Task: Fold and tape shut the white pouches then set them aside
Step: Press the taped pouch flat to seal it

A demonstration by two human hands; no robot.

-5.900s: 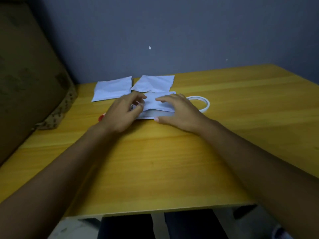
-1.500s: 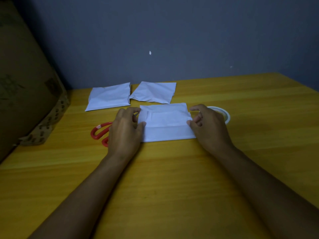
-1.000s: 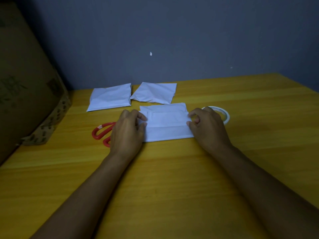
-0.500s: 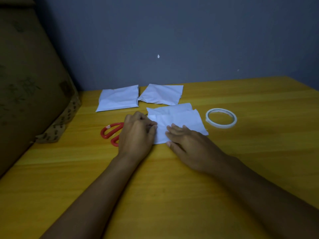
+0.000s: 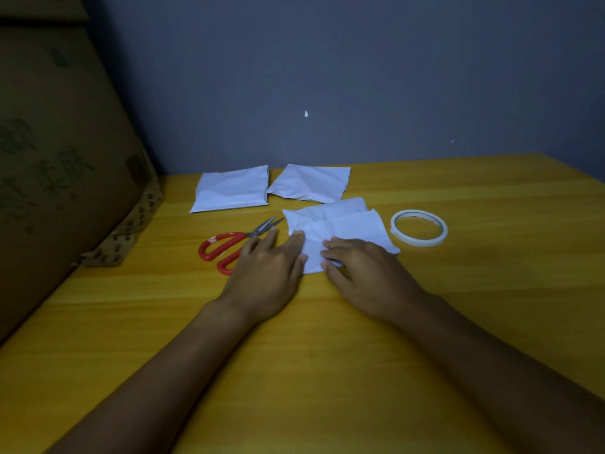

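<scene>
Your left hand (image 5: 268, 276) and right hand (image 5: 363, 276) lay flat, fingers straight, pressing the pouch (image 5: 343, 234) on the table (image 5: 327, 371). Risk: the untaped fold could spring open if either lifted toward the tape (image 5: 419, 228) or scissors (image 5: 229, 249).

yellow table (image 5: 458, 322): pouches (image 5: 343, 227), scissors (image 5: 229, 247), tape (image 5: 419, 228)

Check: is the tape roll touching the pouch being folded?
Apart. The head view shows a strip of bare table between the tape roll and the pouch.
</scene>
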